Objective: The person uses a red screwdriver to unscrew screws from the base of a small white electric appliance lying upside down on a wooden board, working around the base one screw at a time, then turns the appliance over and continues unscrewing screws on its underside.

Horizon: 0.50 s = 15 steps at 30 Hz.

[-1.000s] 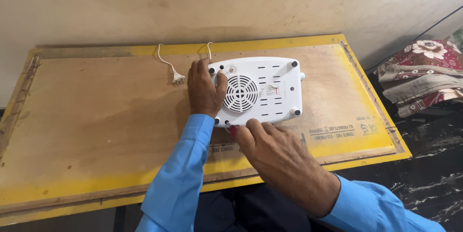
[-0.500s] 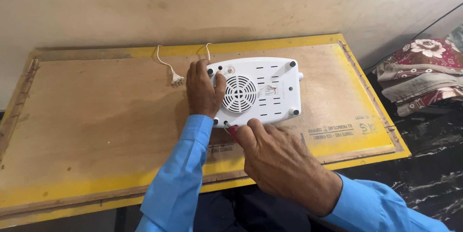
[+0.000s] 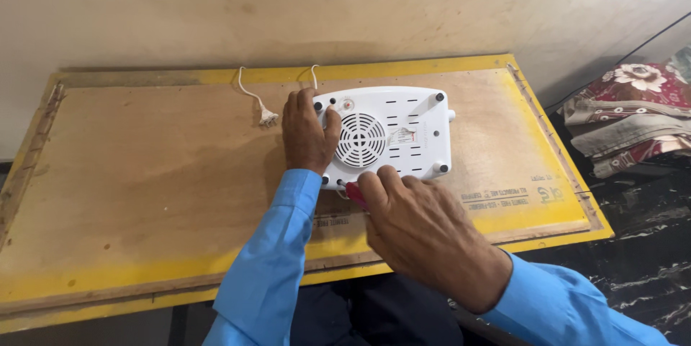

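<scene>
Appliance point(image 3: 392, 134) lies btwn hands: left hand point(image 3: 308, 132) flat, open on its left edge; right hand point(image 3: 421, 227) at near edge, gripping red tool point(image 3: 355, 193).

Left hand point(image 3: 308, 136) flat, palm down; right hand point(image 3: 425, 234) curled, pinching.

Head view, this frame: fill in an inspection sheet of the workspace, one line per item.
Surface: worn plywood table top with a yellow painted border.
Job's things: white appliance lying underside up, round vent grille and black feet showing; red-handled tool, mostly hidden.
Clutter: nothing seen.
Hands: left hand rests on the appliance's left edge; right hand at its near edge, fingers closed on the red-handled tool.
Cables: white cord and plug lying loose on the table; dark wire along the wall at right.
Surroundings: plain wall behind; folded floral fabric at right; dark marbled floor.
</scene>
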{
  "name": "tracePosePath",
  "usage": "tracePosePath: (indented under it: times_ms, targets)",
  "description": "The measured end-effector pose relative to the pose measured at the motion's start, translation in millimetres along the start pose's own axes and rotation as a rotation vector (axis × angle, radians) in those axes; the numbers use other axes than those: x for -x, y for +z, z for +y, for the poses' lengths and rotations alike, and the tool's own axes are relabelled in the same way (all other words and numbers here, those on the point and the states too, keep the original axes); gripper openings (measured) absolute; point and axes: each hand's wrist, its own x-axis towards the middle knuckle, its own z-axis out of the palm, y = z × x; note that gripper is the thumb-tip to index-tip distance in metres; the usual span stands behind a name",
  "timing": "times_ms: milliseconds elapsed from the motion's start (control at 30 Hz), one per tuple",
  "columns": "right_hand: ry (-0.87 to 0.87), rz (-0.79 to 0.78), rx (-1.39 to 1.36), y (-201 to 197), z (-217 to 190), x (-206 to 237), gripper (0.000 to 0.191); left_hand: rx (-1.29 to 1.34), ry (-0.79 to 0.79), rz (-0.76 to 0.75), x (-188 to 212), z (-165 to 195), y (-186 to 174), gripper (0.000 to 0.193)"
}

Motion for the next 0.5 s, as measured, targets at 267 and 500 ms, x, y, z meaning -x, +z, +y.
tracePosePath:
  times_ms: [267,500]
  targets:
    - [0.150,-0.269,0.071,1.8,1.0,-0.1,0.040,-0.003,-0.013,-0.018,1.6,-3.3,2.4,0.035]
    - [-0.057,0.039,-0.023,7.0,5.8,0.5,0.038,-0.009,-0.005,-0.002,0.3,-3.1,2.4,0.034]
